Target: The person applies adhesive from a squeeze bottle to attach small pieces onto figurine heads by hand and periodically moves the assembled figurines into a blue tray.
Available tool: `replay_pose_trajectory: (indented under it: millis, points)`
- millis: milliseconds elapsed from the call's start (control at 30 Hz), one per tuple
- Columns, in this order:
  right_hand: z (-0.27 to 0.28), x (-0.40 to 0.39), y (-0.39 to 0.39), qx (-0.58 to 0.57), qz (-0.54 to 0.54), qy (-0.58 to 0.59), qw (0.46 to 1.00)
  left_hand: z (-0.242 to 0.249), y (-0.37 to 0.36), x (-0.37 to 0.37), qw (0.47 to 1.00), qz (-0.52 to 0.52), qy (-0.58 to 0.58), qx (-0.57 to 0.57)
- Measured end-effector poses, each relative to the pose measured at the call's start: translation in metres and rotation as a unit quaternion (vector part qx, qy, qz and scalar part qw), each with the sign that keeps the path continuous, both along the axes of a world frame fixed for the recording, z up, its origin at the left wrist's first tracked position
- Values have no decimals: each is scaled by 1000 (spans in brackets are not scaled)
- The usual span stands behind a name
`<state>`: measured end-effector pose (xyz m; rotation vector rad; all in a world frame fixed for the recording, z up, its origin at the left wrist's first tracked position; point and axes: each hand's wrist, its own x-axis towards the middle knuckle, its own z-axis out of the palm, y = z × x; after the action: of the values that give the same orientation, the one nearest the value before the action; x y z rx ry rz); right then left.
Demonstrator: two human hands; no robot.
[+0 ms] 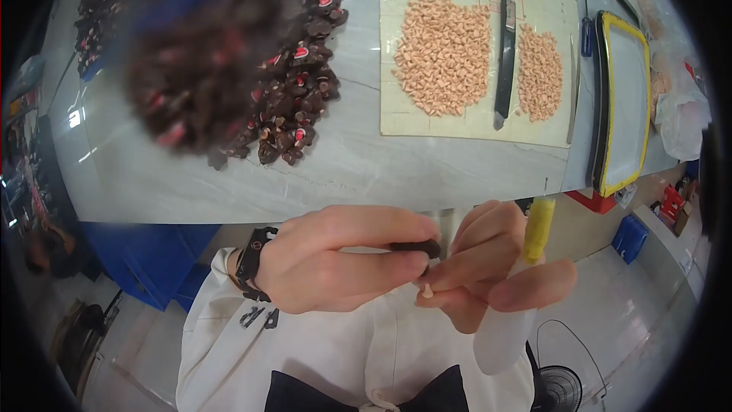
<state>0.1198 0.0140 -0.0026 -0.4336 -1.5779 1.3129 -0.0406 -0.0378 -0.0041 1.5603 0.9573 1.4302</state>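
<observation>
Dark and slim, a small black piece [415, 246] lies pinched between thumb and fingers of the left hand [335, 259], its long axis about level, its free end pointing toward the right hand [480, 263]; it is held close to the body, below the near edge of the table [229, 175]. The right hand's grip is closed too: its fingertips pinch a tiny pale peach part [428, 291] just below that black end, and a yellow-handled tool [538, 229] stands nearly upright in the same hand. A black wristband [252, 253] circles the left wrist above a white sleeve. Farther off, on the table, a heap of dark brown pieces with red marks [293, 99] lies at the left. Beyond the middle, a pale cutting mat [473, 126] carries two spreads of peach parts [442, 53], with a black knife [504, 61] lying lengthwise between them. At the right stands a yellow-rimmed tray [646, 107].
</observation>
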Motion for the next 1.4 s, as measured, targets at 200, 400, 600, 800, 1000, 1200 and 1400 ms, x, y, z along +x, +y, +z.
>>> replay_pose_trajectory:
  millis: [200, 400, 600, 800, 1000, 1200, 1400]
  points:
    - [7, -8, -9, -33, -36, 0, 999, 3, -8, -3, 998, 37, 46, 23]
    - [10, -6, -11, -37, -47, -17, 998, 4, -8, -10, 997, 2, 63, 38]
    - [9, -5, -16, -89, -80, -14, 993, -1, -3, -11, 988, -23, 108, 111]
    - [7, 4, -4, -93, 16, -64, 994, -3, -3, -8, 985, -12, 107, 138]
    - [-2, 3, 5, -25, 46, -49, 997, -4, 4, -6, 987, -12, 83, 139]
    - [-6, -3, 0, -86, 31, -12, 996, -11, 3, -2, 986, 18, 53, 160]
    - [-6, 1, 0, -88, 26, -43, 995, -16, -2, 3, 992, 22, 53, 111]
